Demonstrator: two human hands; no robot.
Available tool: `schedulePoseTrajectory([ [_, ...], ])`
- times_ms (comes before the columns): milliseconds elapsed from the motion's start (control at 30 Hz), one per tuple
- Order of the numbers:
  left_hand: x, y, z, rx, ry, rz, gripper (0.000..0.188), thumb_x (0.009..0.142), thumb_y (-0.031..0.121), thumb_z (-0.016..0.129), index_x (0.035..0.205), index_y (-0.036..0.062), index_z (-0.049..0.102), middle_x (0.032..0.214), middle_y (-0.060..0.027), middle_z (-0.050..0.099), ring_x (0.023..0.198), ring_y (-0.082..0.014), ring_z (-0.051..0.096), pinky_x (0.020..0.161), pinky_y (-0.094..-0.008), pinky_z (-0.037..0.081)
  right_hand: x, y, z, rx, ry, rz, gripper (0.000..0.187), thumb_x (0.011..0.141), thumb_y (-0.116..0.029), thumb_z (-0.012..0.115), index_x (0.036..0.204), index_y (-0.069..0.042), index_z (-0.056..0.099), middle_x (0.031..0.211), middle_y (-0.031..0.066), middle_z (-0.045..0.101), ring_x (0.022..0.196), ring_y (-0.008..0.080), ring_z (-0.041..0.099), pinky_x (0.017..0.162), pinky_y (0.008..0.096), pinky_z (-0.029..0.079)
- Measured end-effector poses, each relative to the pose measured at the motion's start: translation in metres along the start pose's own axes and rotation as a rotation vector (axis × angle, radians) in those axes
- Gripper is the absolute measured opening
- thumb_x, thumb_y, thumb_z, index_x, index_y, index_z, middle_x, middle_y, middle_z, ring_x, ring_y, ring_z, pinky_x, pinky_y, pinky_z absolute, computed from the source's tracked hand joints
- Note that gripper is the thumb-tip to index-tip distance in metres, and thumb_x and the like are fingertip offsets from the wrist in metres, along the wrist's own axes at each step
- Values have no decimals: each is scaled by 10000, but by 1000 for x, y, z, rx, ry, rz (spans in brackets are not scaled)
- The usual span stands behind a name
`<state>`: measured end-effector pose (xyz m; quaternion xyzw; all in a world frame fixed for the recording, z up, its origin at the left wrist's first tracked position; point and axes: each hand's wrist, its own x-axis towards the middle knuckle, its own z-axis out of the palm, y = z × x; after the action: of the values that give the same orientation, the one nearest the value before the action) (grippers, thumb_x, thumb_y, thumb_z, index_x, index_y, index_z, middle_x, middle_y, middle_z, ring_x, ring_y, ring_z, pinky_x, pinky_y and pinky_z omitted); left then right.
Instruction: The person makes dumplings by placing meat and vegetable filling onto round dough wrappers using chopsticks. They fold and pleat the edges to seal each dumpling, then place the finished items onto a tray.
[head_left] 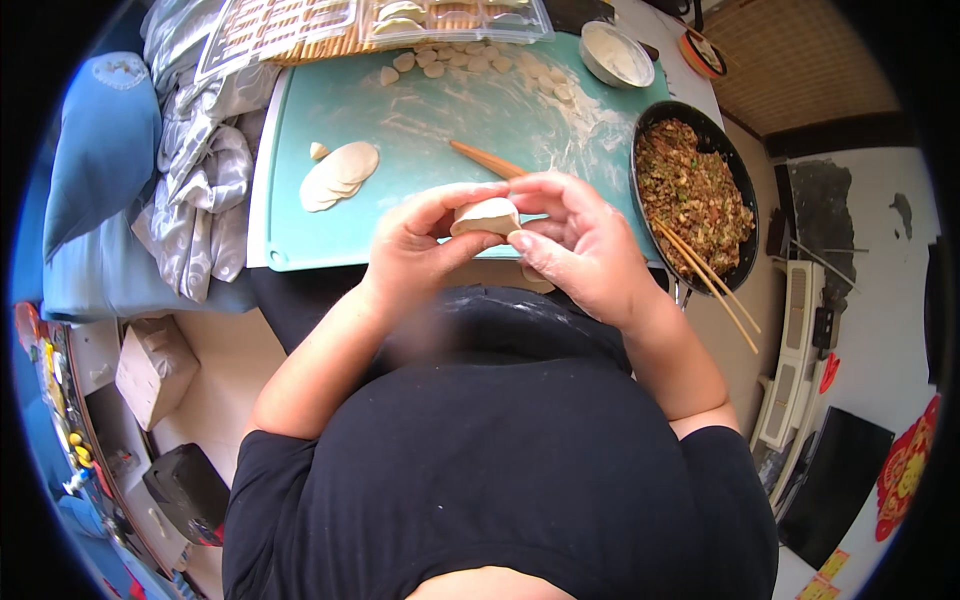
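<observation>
A folded dumpling of pale dough is held between both hands, over the near edge of a green floured board. My left hand pinches its left end between thumb and fingers. At its right end, my right hand presses the edge with the thumb, fingers curled behind. Just beyond the hands lies a wooden rolling pin, partly covered by them. To the left sits a small stack of round dough wrappers beside a little dough piece. Several small dough pieces lie along the board's far side.
On the right stands a black pan of chopped filling, with chopsticks leaning over its near rim. A bowl of flour is at the back right. Clear trays with dumplings stand at the back. Grey patterned cloth lies left of the board.
</observation>
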<state>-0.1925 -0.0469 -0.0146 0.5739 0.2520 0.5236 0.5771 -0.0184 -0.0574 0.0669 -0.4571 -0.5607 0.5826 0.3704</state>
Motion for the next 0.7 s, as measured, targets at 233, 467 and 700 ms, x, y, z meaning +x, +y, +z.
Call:
schedulePoseTrajectory([
  [233, -4, 10, -10, -230, 147, -139, 377, 793, -47, 614, 1154, -29, 509, 1117, -186, 587, 989, -208, 594, 792, -302, 526, 15, 9, 0, -847, -52, -526, 150, 857, -162, 555, 745, -61, 560, 638, 110, 542, 562, 303, 527, 505, 382, 413],
  [467, -5, 14, -18, -213, 117, -180, 397, 791, -34, 625, 1172, -34, 510, 1093, -161, 598, 987, -199, 591, 799, -297, 523, 26, 13, 11, -961, -67, -645, 145, 797, -123, 591, 693, -73, 504, 612, 93, 506, 548, 301, 518, 500, 393, 413],
  [700, -7, 18, -26, -154, 80, -175, 417, 773, -56, 636, 1173, -37, 521, 1094, -147, 598, 997, -177, 581, 855, -279, 486, 33, 3, 2, -954, -196, -577, 152, 794, -121, 586, 677, -71, 502, 620, 90, 512, 556, 297, 526, 504, 394, 417],
])
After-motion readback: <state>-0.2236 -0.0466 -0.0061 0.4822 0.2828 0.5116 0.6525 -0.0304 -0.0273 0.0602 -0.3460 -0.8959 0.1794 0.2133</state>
